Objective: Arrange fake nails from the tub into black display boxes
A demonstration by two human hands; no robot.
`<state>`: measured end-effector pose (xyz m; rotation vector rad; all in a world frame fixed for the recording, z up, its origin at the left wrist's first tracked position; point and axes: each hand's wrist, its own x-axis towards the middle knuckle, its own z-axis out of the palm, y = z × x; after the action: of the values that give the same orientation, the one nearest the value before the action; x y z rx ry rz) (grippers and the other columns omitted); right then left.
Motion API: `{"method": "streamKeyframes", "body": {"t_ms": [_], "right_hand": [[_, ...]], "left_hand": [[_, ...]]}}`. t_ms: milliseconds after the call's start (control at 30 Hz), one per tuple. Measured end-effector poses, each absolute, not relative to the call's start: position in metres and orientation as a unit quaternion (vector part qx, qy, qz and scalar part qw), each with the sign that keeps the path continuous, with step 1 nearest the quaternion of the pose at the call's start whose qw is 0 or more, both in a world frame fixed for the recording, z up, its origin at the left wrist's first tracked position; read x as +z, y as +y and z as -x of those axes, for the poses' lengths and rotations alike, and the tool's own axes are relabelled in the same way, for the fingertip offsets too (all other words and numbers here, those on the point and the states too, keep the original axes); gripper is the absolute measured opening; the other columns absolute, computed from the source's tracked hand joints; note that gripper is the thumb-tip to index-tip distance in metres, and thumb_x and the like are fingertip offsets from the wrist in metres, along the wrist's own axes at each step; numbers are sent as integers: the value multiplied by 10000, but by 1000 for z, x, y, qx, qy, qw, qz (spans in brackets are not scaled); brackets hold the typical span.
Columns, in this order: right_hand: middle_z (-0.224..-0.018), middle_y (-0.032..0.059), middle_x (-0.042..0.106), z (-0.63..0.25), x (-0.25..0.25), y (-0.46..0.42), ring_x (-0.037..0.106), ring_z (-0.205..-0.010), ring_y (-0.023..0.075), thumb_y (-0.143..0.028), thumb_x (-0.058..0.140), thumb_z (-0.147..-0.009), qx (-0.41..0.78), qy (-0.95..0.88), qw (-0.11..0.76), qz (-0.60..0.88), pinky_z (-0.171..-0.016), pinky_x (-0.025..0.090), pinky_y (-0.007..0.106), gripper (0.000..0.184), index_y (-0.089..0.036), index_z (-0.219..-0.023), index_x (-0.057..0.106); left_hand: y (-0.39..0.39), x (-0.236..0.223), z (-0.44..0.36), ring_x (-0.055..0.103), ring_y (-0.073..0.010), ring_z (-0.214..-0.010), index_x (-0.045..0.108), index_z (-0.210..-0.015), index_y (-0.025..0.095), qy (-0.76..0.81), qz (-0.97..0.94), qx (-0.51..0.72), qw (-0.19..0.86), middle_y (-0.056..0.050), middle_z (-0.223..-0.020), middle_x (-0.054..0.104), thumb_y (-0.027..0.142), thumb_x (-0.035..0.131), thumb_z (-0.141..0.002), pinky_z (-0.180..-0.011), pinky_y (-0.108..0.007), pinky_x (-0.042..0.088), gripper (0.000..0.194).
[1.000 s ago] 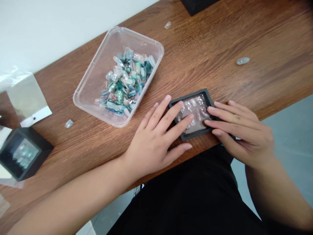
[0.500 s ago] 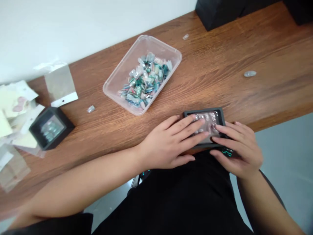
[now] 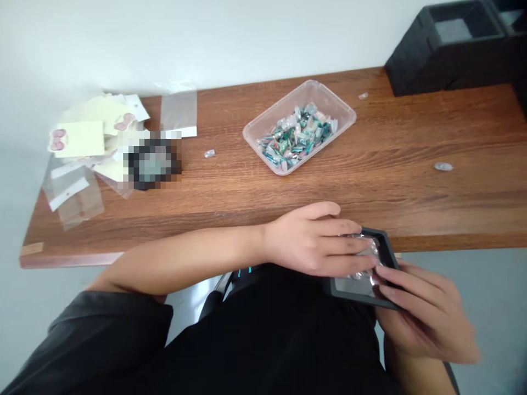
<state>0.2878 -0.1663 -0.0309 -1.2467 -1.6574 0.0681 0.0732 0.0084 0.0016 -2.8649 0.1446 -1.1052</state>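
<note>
A shallow black box (image 3: 385,303) is tilted at the table's front edge, above the lap. Inside it lies a clear sheet with shiny, transparent nail-tip shapes (image 3: 374,246). My left hand (image 3: 307,241) reaches over the box from the left, fingers stretched across the clear pieces and thumb hidden. My right hand (image 3: 432,307) grips the box's right side, its fingertips over the rim near my left fingertips. Beyond them, a clear plastic tub (image 3: 263,118) holds a heap of teal, blue and clear press-on nails (image 3: 298,134).
At the left are cream cards (image 3: 80,137), clear bags (image 3: 179,109) and a pixelated dark box (image 3: 154,162). Loose clear pieces lie beside the tub, one (image 3: 443,166) at the right. Large black bins (image 3: 436,60) stand at the back right against the wall.
The black box has come off the tabletop toward my body and tilted, both hands moving with it. My left fingers now reach further across it. The camera view has shifted.
</note>
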Motion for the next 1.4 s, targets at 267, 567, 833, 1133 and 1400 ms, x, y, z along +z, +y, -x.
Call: {"method": "streamKeyframes", "body": {"t_ms": [267, 567, 833, 1133, 1400], "right_hand": [[-1205, 69, 766, -274, -11, -142, 775, -955, 244, 6, 800, -717, 116, -711, 523, 455, -798, 666, 423, 438, -224, -1087, 750], [-1224, 112, 742, -271, -43, -137, 752, -1066, 262, -16, 740, -794, 200, -735, 479, 437, -882, 669, 455, 569, -227, -1316, 658], [-989, 63, 777, -266, -46, -126, 759, -846, 212, -39, 731, -818, 136, -756, 483, 422, -707, 648, 364, 407, -220, -1182, 710], [-923, 61, 757, -260, -52, -128, 716, -808, 163, 15, 715, -810, 122, -751, 502, 411, -715, 599, 335, 314, -179, -1056, 732], [-907, 54, 758, -262, -51, -130, 729, -829, 190, -43, 693, -826, 129, -749, 507, 406, -718, 606, 362, 233, -183, -1005, 749]], "left_hand": [[1, 20, -52, 755, -76, -1026, 772, -1065, 377, 56, 918, -391, -15, 85, -1177, 797, 352, 609, -1027, -862, -267, 536, 169], [18, 52, 96, 718, -51, -1141, 697, -1126, 368, -173, 892, -288, 302, 194, -1177, 775, 358, 613, -1020, -1107, -339, 538, 136], [77, 42, 224, 663, -3, -914, 626, -851, 266, -540, 742, -278, 284, 225, -1019, 788, 481, 292, -1036, -985, -241, 605, 438], [72, 33, 215, 649, -126, -1215, 642, -912, 216, -530, 830, -158, 68, 41, -1220, 767, 353, 565, -962, -1229, -442, 398, 165], [72, 34, 222, 629, -264, -1328, 691, -1215, 285, -515, 846, -138, -18, -55, -1384, 693, 592, 669, -883, -1185, -455, 443, 454]]}}
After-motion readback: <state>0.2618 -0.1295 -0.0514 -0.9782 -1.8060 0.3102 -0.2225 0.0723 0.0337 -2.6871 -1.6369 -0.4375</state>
